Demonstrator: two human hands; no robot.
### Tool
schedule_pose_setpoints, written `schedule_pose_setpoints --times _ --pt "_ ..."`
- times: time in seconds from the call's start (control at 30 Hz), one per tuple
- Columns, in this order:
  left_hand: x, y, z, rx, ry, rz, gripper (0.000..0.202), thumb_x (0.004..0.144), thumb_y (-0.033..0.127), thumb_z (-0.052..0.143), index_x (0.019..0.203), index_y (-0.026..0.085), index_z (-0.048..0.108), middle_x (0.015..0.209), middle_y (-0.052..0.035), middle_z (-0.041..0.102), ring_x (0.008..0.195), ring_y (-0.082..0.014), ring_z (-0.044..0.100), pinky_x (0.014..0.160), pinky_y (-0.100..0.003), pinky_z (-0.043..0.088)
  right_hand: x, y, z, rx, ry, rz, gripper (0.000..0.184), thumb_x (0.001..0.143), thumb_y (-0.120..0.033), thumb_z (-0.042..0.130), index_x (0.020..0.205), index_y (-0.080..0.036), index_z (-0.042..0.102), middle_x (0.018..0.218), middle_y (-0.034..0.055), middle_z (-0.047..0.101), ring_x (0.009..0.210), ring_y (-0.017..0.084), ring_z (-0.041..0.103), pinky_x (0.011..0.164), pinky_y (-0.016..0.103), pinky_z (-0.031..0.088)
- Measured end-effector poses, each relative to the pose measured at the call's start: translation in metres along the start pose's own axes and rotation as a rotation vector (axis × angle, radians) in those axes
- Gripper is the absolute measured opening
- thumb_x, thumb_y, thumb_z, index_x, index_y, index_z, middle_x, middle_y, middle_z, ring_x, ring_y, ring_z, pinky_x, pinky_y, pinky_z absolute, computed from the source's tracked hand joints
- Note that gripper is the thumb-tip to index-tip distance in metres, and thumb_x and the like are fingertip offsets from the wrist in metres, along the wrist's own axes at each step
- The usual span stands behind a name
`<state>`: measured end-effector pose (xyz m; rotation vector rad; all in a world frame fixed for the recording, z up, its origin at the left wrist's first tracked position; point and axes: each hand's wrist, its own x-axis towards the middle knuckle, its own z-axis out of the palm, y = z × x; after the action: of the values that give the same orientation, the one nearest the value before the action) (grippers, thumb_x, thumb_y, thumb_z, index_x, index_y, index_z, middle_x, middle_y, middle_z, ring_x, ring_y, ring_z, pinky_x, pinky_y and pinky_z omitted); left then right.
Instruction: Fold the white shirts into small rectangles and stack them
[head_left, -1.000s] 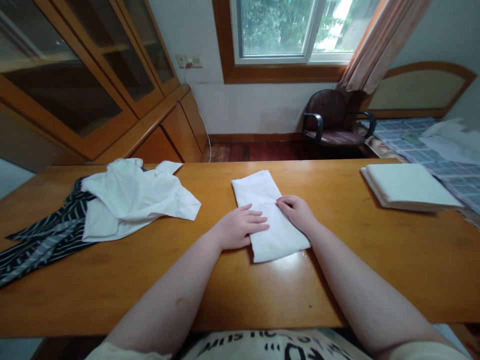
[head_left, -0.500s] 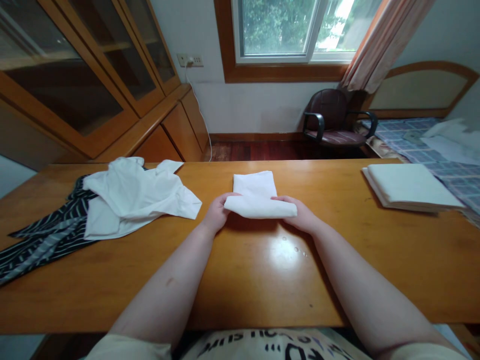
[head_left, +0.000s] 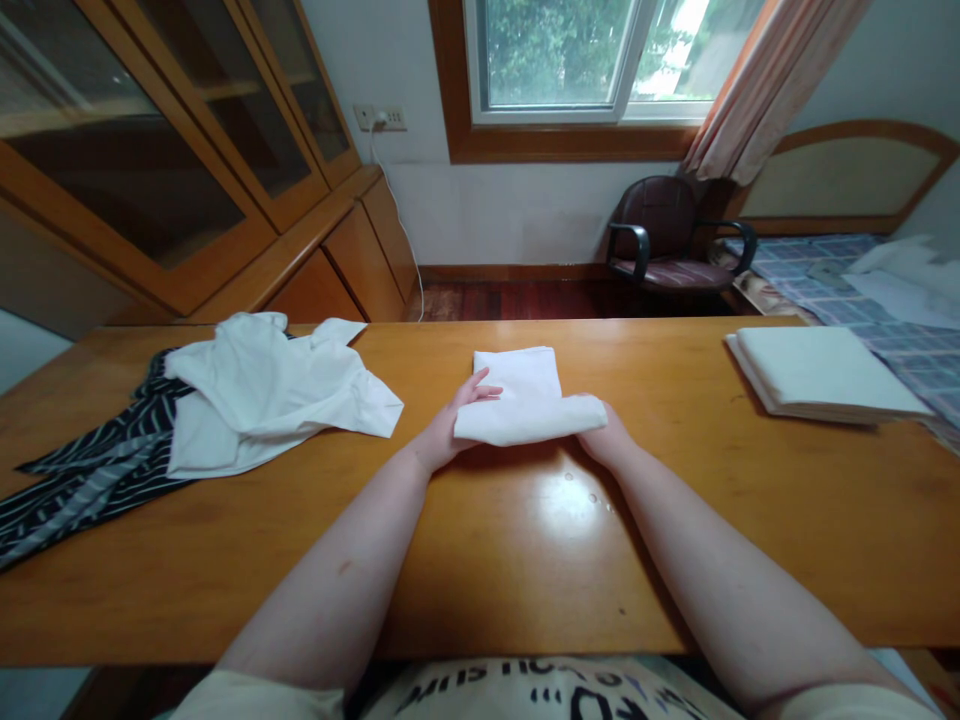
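Observation:
A folded white cloth [head_left: 517, 375] lies in the middle of the table, with its near part turned up into a thick fold. My left hand [head_left: 454, 422] is at the left end of that fold, its fingers stretched out and spread over the cloth. Wrapped round the right end of the fold is my right hand [head_left: 604, 432], its fingers partly hidden by the fabric. What kind of garment or cloth it is does not show.
On the left of the wooden table [head_left: 510, 580] a loose white shirt [head_left: 285, 390] lies over black striped clothing [head_left: 105, 480]. A stack of flat white boards or folded sheets [head_left: 825, 370] rests at the right. Beyond stand an armchair [head_left: 664, 235] and a cabinet [head_left: 322, 230].
My left hand has loosened and its fingers have spread over the cloth. The cloth and my right hand have shifted slightly right, and the near fold now tilts up to the right.

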<state>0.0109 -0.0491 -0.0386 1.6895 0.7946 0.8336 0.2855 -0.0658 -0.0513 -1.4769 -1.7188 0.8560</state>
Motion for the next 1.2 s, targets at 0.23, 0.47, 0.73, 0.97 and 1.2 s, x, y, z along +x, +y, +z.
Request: schedule_pose_setpoints --times 0.23,0.47,0.73,0.97,1.2 --pt "0.005 -0.013 0.006 0.165 0.093 -0.115 0.097 0.064 0.041 0.077 0.146 0.022 0.029 0.124 -0.0114 0.06 0.108 -0.0258 0.061 0.095 -0.041 0.047 0.002 0.006 0.003 -0.045 0.075 0.021 0.016 0.076 -0.027 0.057 0.077 -0.019 0.071 0.086 0.0066 0.074 0.084 0.028 0.067 0.074 0.036 0.051" --pt "0.009 0.007 0.01 0.358 0.259 -0.31 0.045 0.07 0.043 0.07 0.106 0.017 0.063 0.104 -0.0097 0.071 0.096 -0.0293 0.065 0.084 -0.04 0.051 -0.001 -0.01 -0.001 -0.102 0.037 0.051 0.033 0.082 -0.048 0.054 0.076 -0.018 0.067 0.073 0.0037 0.07 0.071 0.022 0.063 0.064 0.03 0.046" --pt "0.009 0.014 0.012 0.319 0.272 -0.299 0.04 0.083 0.047 0.053 0.106 0.015 0.062 0.104 -0.0097 0.071 0.095 -0.0262 0.065 0.082 -0.036 0.049 -0.004 -0.012 0.001 -0.092 0.033 0.082 0.03 0.081 -0.046 0.058 0.083 -0.018 0.069 0.081 0.0036 0.072 0.072 0.021 0.063 0.063 0.028 0.044" --pt "0.007 0.014 0.008 0.372 0.254 -0.331 0.042 0.086 0.049 0.044 0.095 0.014 0.065 0.1 -0.0104 0.071 0.094 -0.0279 0.064 0.079 -0.036 0.047 -0.002 -0.009 -0.002 -0.113 0.201 0.089 0.045 0.088 -0.051 0.044 0.058 -0.02 0.054 0.054 -0.0008 0.053 0.055 0.015 0.05 0.053 0.027 0.035" --pt "0.003 0.023 0.004 0.367 0.108 -0.337 0.053 0.089 0.057 0.034 0.082 0.017 0.067 0.084 -0.0052 0.071 0.079 -0.0235 0.064 0.071 -0.031 0.046 0.001 -0.005 -0.002 0.04 0.215 0.058 0.037 0.079 -0.046 0.059 0.101 -0.017 0.064 0.09 0.0061 0.068 0.073 0.018 0.059 0.067 0.029 0.046"
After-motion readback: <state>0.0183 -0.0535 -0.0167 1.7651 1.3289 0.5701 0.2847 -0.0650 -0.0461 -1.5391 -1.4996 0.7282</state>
